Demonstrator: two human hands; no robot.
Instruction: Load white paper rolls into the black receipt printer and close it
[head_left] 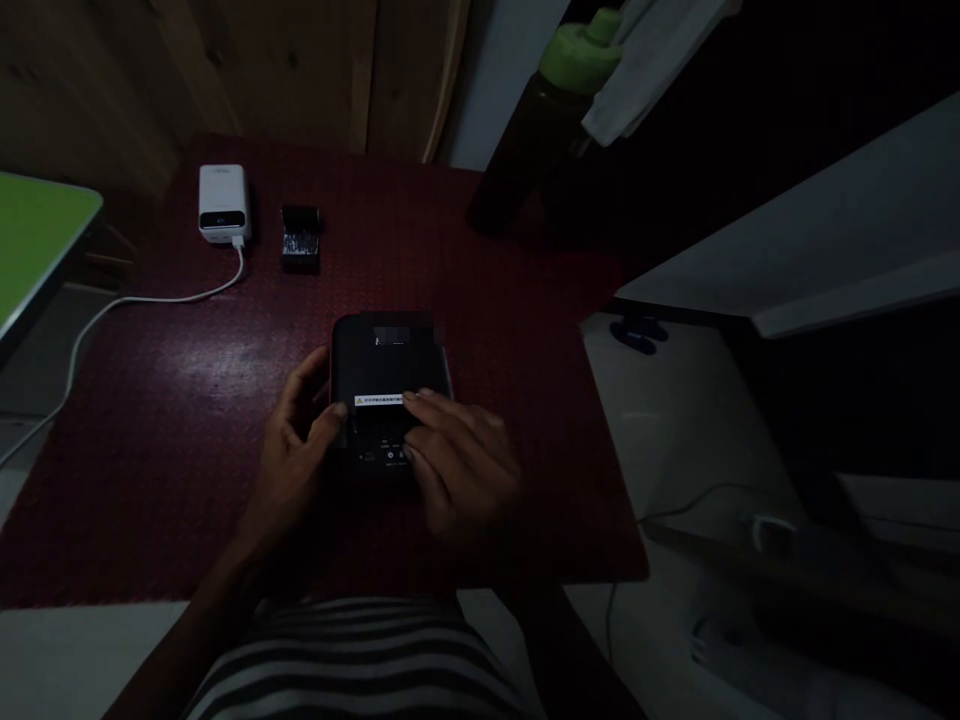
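A black boxy device (386, 365) with rounded corners lies on the dark red table in front of me. A white strip label (377, 401) with a yellow warning mark runs across its top, and small buttons with printed icons sit nearer to me. My left hand (296, 440) grips the device's left side, thumb on the top edge and fingers down along the side. My right hand (461, 455) rests over the right part, a fingertip at the label's right end and the thumb lower, beside the buttons. Its fingers are bent, with thumb and forefinger apart.
On the red table (525, 400) stand a white power bank (223, 200) with a white cable (172, 299), a small black object (301, 240) partly wrapped in shiny film, and a dark bottle with a green cap (577, 60). A green tabletop (41, 235) is at left. The room is dim.
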